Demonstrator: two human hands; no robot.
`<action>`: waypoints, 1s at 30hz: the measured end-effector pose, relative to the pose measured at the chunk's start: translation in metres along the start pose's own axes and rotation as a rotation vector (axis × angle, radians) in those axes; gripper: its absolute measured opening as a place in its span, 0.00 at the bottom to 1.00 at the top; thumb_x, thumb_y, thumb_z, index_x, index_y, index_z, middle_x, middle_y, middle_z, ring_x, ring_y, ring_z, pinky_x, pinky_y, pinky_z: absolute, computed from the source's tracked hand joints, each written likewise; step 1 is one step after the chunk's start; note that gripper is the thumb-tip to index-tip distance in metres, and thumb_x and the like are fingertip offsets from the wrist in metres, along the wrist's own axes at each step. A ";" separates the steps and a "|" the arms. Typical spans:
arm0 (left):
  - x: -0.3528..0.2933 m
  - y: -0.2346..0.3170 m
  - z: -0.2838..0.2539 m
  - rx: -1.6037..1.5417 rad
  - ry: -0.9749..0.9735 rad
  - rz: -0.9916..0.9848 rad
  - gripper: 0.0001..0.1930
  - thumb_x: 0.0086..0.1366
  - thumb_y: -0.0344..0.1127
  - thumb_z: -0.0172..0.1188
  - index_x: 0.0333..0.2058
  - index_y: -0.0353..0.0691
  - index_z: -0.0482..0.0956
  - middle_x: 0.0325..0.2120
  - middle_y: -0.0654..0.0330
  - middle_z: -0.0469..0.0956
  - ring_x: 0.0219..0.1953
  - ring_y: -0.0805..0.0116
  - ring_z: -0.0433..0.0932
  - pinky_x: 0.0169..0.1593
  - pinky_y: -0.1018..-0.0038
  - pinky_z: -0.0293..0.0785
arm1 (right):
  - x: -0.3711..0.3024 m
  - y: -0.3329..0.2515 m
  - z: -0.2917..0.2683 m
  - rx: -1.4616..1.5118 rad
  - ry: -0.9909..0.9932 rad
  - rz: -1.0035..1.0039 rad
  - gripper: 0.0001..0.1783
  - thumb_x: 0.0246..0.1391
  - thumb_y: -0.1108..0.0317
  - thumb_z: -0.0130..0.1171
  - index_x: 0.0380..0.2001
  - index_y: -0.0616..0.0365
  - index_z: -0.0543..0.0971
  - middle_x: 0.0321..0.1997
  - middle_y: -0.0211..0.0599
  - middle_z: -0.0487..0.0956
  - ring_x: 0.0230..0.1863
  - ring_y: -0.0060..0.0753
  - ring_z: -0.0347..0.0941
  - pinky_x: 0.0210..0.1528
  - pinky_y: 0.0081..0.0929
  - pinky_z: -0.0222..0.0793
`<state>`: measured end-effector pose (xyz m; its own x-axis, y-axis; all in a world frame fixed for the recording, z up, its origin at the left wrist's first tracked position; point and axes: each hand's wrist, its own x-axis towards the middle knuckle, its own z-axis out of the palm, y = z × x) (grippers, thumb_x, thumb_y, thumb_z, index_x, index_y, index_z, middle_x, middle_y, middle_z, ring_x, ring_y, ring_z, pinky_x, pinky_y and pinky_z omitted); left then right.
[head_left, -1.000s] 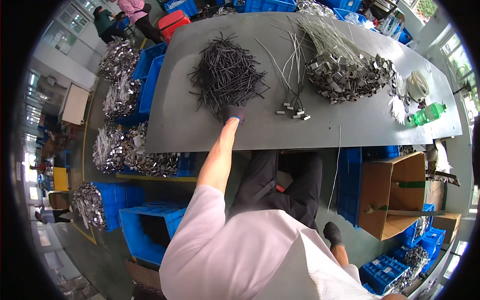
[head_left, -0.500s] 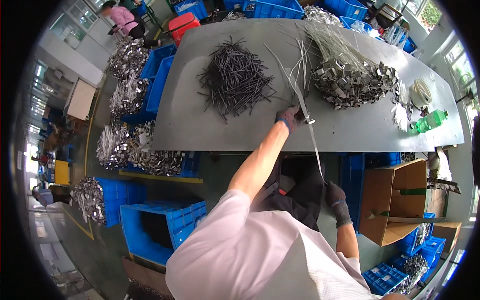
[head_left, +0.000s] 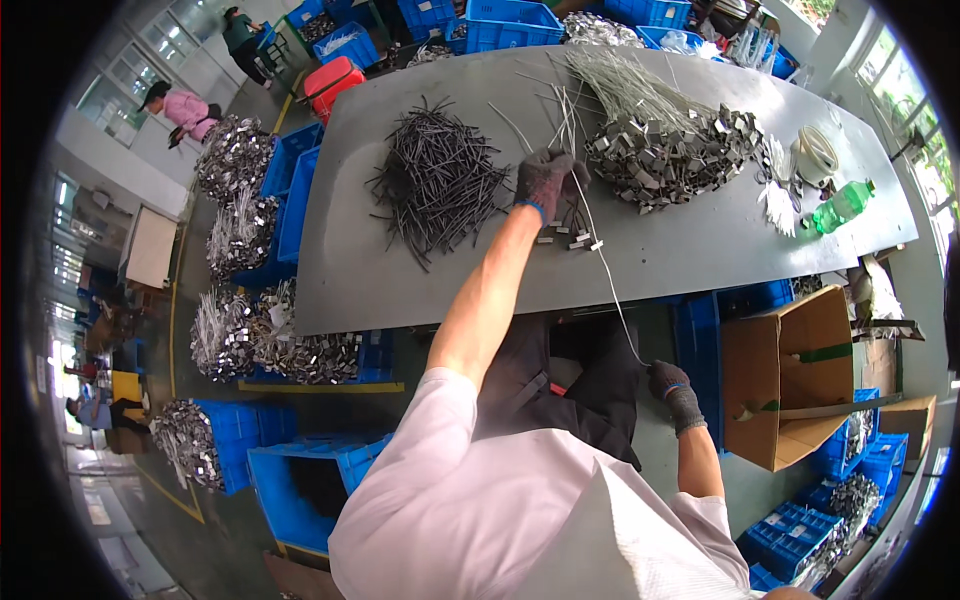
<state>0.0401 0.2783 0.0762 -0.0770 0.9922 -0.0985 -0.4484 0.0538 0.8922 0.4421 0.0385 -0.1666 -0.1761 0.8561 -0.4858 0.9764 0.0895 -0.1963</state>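
- In the head view, the thin pale wire [head_left: 613,288] is led from beside the left hand [head_left: 546,182], above the grey table [head_left: 380,290], to the right hand [head_left: 664,381], beyond the near edge.
- Its lower end seems to be pinched narrowly by the right hand; the left fingers are curled (what is gripped there cannot be told).
- A light, even pull is advised, so that kinks are avoided.
- On the green bottle [head_left: 843,207] no writing can be read.
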 end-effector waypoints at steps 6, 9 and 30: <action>-0.021 -0.032 0.004 0.093 -0.121 -0.138 0.10 0.68 0.37 0.64 0.40 0.36 0.80 0.32 0.56 0.84 0.33 0.65 0.85 0.36 0.69 0.83 | -0.014 0.001 -0.016 -0.122 -0.150 -0.281 0.15 0.58 0.65 0.53 0.40 0.58 0.85 0.47 0.54 0.83 0.49 0.55 0.80 0.51 0.44 0.76; -0.042 -0.085 0.029 0.079 -0.145 -0.144 0.09 0.67 0.37 0.66 0.37 0.36 0.82 0.30 0.57 0.84 0.32 0.68 0.84 0.37 0.72 0.81 | 0.017 -0.058 -0.067 0.408 0.237 -0.241 0.16 0.58 0.63 0.55 0.43 0.63 0.82 0.44 0.58 0.82 0.47 0.60 0.79 0.47 0.43 0.76; -0.075 -0.115 -0.009 -0.026 0.084 -0.231 0.09 0.66 0.34 0.65 0.39 0.34 0.85 0.31 0.64 0.83 0.32 0.75 0.80 0.39 0.76 0.78 | 0.138 -0.228 -0.181 0.721 0.302 -0.185 0.25 0.47 0.73 0.66 0.48 0.63 0.68 0.34 0.55 0.80 0.35 0.58 0.80 0.30 0.46 0.78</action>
<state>0.0893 0.1972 -0.0226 -0.0429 0.9408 -0.3363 -0.4855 0.2746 0.8300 0.2179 0.2288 -0.0350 -0.1853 0.9696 -0.1601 0.5956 -0.0188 -0.8030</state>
